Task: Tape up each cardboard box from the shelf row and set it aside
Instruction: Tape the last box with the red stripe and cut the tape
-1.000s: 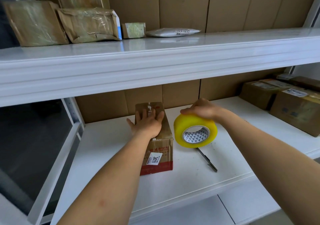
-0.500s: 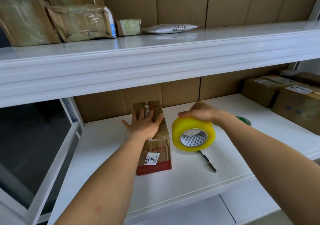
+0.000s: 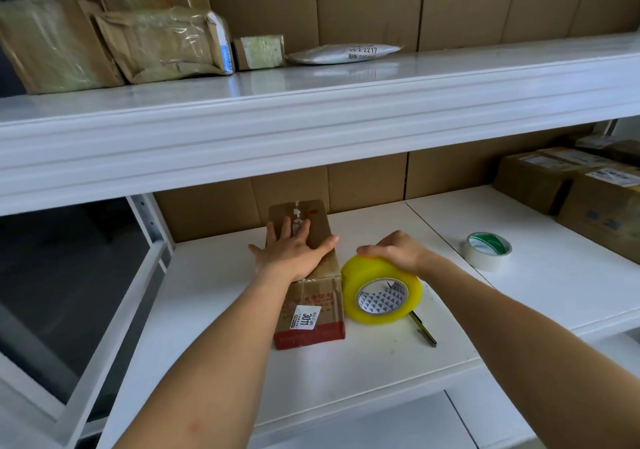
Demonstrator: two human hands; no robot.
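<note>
A long narrow cardboard box (image 3: 313, 306) with a red base stripe and a white label lies on the lower white shelf (image 3: 363, 372). My left hand (image 3: 294, 249) lies flat on its top with fingers spread, pressing it down. Right beside the box stands a big yellow tape roll (image 3: 381, 291) on edge. My right hand (image 3: 394, 249) grips the roll from above, fingers curled over its rim.
A thin knife or pen (image 3: 424, 331) lies under the yellow roll. A smaller green-and-white tape roll (image 3: 487, 250) sits to the right. Brown boxes (image 3: 571, 189) crowd the lower shelf's right end. Wrapped parcels (image 3: 162, 47) and a white mailer (image 3: 343, 54) fill the upper shelf.
My view has shifted, so the small green-and-white roll has come into sight on the right. The yellow roll has edged closer to the box. My left hand stays pressed on the box top.
</note>
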